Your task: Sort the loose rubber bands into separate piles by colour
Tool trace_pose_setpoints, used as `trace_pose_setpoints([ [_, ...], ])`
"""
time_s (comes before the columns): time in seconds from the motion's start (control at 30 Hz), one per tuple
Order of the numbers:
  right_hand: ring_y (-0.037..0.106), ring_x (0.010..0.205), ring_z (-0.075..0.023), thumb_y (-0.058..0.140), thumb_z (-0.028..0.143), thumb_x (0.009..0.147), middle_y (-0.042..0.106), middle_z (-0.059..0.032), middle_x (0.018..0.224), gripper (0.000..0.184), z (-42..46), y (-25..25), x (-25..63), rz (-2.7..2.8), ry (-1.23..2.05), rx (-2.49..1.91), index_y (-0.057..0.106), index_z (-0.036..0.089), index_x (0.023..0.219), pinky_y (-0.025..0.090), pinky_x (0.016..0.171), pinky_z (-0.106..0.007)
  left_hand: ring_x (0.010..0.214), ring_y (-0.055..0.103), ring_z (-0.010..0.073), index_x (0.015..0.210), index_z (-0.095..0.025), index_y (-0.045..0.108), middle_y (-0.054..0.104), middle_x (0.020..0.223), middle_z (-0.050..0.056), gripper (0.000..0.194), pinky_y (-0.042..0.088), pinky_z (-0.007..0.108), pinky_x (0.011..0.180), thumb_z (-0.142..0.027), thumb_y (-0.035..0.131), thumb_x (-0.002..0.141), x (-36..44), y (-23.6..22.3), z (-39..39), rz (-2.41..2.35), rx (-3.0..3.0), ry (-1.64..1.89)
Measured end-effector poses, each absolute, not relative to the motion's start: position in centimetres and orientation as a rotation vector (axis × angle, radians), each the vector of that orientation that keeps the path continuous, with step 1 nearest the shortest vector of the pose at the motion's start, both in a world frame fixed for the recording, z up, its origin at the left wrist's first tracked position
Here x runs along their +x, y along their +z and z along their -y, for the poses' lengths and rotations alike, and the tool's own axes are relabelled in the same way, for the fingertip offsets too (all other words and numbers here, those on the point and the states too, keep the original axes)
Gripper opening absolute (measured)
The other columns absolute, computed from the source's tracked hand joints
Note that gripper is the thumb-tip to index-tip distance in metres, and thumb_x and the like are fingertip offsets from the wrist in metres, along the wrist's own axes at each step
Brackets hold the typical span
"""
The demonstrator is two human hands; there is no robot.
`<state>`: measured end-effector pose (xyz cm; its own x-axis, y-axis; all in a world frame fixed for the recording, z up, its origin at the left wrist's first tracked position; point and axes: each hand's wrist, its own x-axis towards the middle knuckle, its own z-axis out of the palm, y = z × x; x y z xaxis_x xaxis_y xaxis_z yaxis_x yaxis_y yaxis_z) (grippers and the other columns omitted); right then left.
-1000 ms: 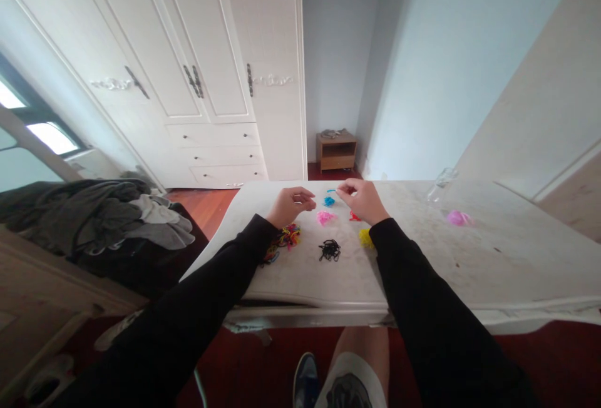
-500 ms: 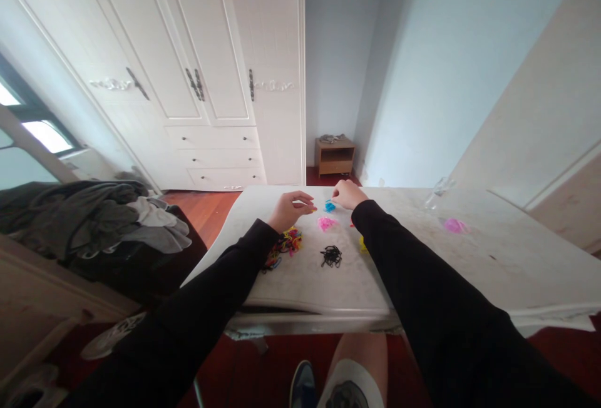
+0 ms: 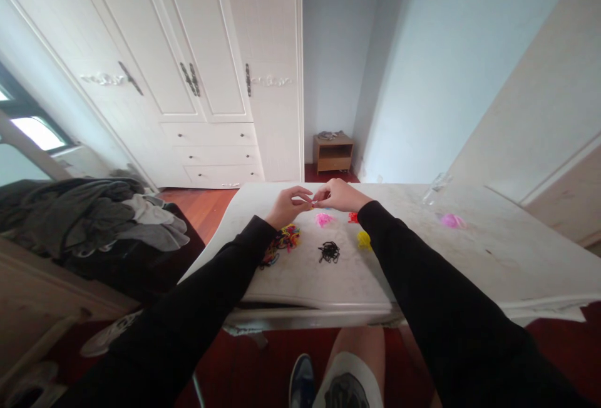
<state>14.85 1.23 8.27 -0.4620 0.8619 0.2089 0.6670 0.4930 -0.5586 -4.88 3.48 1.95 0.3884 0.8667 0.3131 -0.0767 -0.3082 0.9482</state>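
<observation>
My left hand (image 3: 286, 206) is closed in a pinch on small colored rubber bands, a bit of yellow and red showing at the fingertips. My right hand (image 3: 342, 196) meets it there, thumb and finger pinched on the same bands. Below my left wrist lies a mixed-color pile of rubber bands (image 3: 287, 238). Pink bands (image 3: 323, 219) sit just under the joined fingertips, and black bands (image 3: 329, 251) lie nearer me. Red bands (image 3: 353, 217) and yellow bands (image 3: 364, 240) are beside my right sleeve. The blue bands are mostly hidden behind my fingers.
The white table (image 3: 310, 286) has a wavy front edge. On its right side are a clear plastic container (image 3: 436, 189) and a pink-purple bundle (image 3: 452, 221). Dark clothes (image 3: 89, 220) are heaped at the left. A wardrobe (image 3: 211, 32) and a small wooden nightstand (image 3: 334, 153) stand beyond.
My right hand has moved left from beside the blue pile to my left hand's fingertips. The red and yellow piles show more now; the blue one is mostly covered.
</observation>
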Motion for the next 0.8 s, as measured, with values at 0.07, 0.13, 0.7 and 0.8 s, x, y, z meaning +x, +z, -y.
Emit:
trace_pose_setpoints([
  [0.07, 0.065, 0.066, -0.0132, 0.073, 0.019, 0.079, 0.075, -0.0046, 0.072, 0.012, -0.7, 8.1, 14.6, 2.266, 0.549, -1.258, 0.082, 0.013, 0.082, 0.042, 0.062, -0.024, 0.073, 0.075, 0.0176, 0.096, -0.013, 0.068, 0.073, 0.082, 0.002, 0.041, 0.063, 0.034, 0.076, -0.022, 0.089, 0.063, -4.8, 2.1, -3.4, -0.724, 1.610, 1.115],
  [0.13, 0.063, 0.065, -0.0124, 0.071, 0.015, 0.079, 0.074, -0.0039, 0.069, 0.011, -0.3, 7.9, 14.5, 2.257, 0.522, -1.260, 0.082, 0.013, 0.080, 0.040, 0.061, -0.024, 0.074, 0.075, 0.0178, 0.098, -0.014, 0.067, 0.073, 0.082, 0.002, 0.043, 0.063, 0.034, 0.075, -0.024, 0.090, 0.062, -4.8, 2.1, -3.4, -0.722, 1.615, 1.110],
  [0.7, 0.058, 0.063, -0.0124, 0.067, 0.019, 0.086, 0.071, -0.0047, 0.067, 0.016, 1.1, 6.6, 16.3, 2.210, 0.431, -1.327, 0.080, 0.010, 0.080, 0.037, 0.063, -0.026, 0.073, 0.073, 0.0199, 0.078, -0.013, 0.075, 0.078, 0.077, 0.008, 0.034, 0.061, 0.034, 0.074, -0.039, 0.090, 0.063, -4.8, 1.5, -3.1, -0.798, 1.786, 1.055],
  [0.8, 0.057, 0.063, -0.0125, 0.069, 0.019, 0.086, 0.071, -0.0047, 0.066, 0.015, 1.0, 6.4, 16.4, 2.214, 0.408, -1.324, 0.080, 0.011, 0.080, 0.036, 0.062, -0.026, 0.075, 0.074, 0.0212, 0.079, -0.013, 0.076, 0.078, 0.079, 0.009, 0.034, 0.061, 0.035, 0.075, -0.039, 0.090, 0.063, -4.7, 1.4, -3.2, -0.816, 1.774, 1.044],
])
